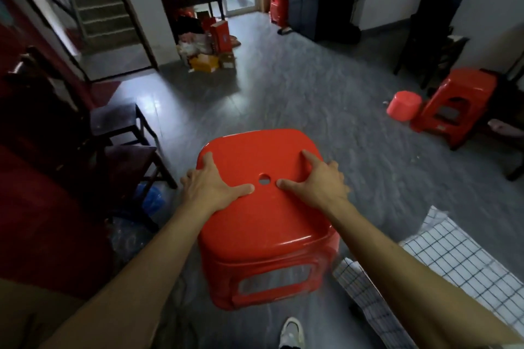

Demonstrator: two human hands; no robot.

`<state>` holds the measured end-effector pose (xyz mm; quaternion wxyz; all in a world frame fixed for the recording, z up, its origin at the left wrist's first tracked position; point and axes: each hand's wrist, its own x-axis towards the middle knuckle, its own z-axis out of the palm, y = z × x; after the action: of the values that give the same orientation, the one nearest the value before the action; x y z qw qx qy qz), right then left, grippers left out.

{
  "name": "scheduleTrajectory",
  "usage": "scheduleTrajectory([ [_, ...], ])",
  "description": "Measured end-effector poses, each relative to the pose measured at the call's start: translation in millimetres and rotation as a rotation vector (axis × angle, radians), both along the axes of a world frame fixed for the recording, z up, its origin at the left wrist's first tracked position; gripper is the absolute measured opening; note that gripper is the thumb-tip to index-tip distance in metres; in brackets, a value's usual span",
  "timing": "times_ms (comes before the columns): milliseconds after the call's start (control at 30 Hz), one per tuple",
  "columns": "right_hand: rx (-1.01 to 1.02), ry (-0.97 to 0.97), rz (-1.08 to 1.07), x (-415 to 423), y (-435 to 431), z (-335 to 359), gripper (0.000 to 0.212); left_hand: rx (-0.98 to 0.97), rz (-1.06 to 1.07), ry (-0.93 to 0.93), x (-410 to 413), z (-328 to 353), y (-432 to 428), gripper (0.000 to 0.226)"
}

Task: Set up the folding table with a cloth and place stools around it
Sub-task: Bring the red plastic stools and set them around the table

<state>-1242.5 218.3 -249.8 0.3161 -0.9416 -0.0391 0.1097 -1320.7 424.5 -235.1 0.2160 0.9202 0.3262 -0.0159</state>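
- Red stool (263,207) was mid-room, apparently being carried, just beside the checked cloth (453,258).
- Left hand (211,184) and right hand (317,181) gripped opposite seat edges.
- Cloth already spread; spare stool (456,105) by the wall likely unplaced.

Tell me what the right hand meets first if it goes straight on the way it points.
The right hand holds the red stool; ahead lies only its seat, then apparently bare floor, though depth is unclear.
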Motion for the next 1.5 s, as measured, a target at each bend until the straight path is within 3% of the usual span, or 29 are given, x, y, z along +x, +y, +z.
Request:
scheduleTrajectory([
  [333,0.005,-0.028,-0.236,134.7,-33.8,4.0,0.100,-0.011,-0.235,-0.025,185.5,-0.5,-21.2,0.134],
  [667,-0.096,0.049,-0.537,250.6,-42.1,-26.1,0.105,-0.146,-0.506,0.013,364.9,-60.1,-42.5,0.135],
  [833,-0.042,0.111,-0.694,290.1,-53.9,-48.0,0.103,-0.204,-0.596,0.077,433.3,-78.9,-64.1,0.134],
  [1100,-0.015,0.185,-0.815,332.3,-99.5,-95.7,0.103,-0.188,-0.684,0.154,501.7,-121.6,-119.3,0.132],
  [1500,-0.028,0.242,-0.787,396.2,-195.4,-231.1,0.097,-0.245,-0.548,0.205,545.7,-261.1,-211.0,0.128],
])
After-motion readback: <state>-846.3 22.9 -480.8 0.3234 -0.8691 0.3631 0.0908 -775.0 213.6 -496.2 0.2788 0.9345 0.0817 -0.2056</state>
